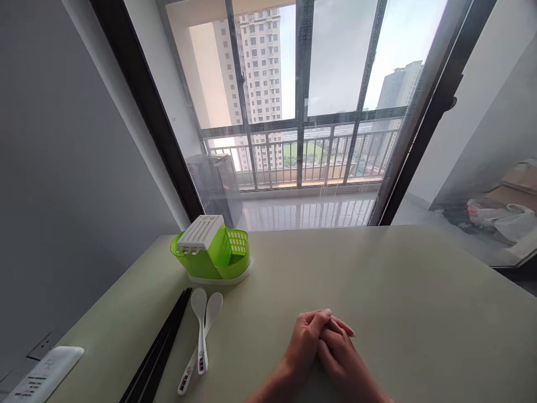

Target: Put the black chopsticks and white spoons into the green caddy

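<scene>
My left hand (306, 338) and my right hand (339, 355) are clasped together low over the table, right of its front middle. Their fingers are closed round each other, and no object shows between them. The palms are hidden. To the left, two white spoons lie crossed, one spoon (200, 324) on top of the other spoon (193, 366). Beside them is a bundle of black chopsticks (164, 341), its near end cut off by the picture's edge. Behind these stands a bright green utensil holder (215, 263) with a white slotted top and an open mesh basket on its right.
The pale green table (390, 280) reaches up to a glass door. A white box-shaped item with dark markings (46, 375) sits at the front left, near a wall socket (43, 345). Beyond the glass are a balcony railing (268, 159) and a grey appliance (216, 182).
</scene>
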Demonstrator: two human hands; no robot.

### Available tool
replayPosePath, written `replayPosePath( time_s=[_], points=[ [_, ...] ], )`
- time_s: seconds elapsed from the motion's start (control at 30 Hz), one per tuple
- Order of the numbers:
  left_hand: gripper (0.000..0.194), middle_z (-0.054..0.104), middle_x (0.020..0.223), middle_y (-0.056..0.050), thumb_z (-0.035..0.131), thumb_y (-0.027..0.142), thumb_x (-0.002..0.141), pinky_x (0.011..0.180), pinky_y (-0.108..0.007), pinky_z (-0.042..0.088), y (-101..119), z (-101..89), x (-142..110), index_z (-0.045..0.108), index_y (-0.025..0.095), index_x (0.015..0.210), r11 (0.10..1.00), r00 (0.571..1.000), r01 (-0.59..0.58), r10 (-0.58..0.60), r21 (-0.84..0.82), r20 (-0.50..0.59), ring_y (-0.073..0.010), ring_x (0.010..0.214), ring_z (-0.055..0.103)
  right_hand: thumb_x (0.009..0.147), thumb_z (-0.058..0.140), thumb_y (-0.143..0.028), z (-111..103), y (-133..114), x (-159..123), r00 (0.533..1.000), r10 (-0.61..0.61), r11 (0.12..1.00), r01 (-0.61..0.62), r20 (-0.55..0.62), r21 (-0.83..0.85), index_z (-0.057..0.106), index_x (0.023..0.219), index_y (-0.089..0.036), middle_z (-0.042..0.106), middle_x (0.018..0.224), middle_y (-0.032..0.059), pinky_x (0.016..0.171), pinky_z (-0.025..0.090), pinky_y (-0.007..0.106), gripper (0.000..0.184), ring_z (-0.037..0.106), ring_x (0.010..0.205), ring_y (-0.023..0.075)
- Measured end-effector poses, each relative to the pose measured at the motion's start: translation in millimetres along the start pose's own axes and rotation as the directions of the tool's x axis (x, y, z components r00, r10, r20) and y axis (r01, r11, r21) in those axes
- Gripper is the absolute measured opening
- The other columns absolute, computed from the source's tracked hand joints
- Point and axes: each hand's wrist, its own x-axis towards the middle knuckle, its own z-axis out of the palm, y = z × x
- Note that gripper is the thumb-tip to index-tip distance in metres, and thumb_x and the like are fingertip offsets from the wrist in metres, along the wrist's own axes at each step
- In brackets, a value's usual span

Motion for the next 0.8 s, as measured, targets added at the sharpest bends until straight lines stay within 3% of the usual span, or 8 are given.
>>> replayPosePath(
  time_s=[0.47, 0.8],
  points=[
    [0.049, 0.076, 0.077, -0.012, 0.057, 0.056, 0.084, 0.073, -0.033, 0.050, -2.8, -1.9, 2.0, 0.066, 0.014, 0.060, 1.000, 1.000, 0.011, -0.012, -0.026, -0.003, -0.0227, 0.073, 0.068, 0.092, 0.045, -0.028, 1.7, -8.4, 0.9, 0.996, 0.010, 1.000, -0.008, -0.083, 0.016, 0.074, 0.086, -0.021, 0.074, 0.100, 0.0121, 0.086, 0.052, 0.039, 0.031, 0.065, 0.095, 0.0264],
    [0.043, 0.077, 0.080, -0.012, 0.059, 0.054, 0.083, 0.076, -0.034, 0.051, -5.8, -2.6, 3.0, 0.059, 0.016, 0.063, 0.997, 1.000, 0.003, -0.003, -0.075, 0.000, -0.0231, 0.075, 0.068, 0.093, 0.044, -0.027, 0.6, -7.2, 0.9, 0.998, 0.002, 1.000, -0.001, -0.055, 0.029, 0.070, 0.078, -0.020, 0.072, 0.091, 0.0097, 0.081, 0.050, 0.036, 0.031, 0.063, 0.087, 0.0241]
  ],
)
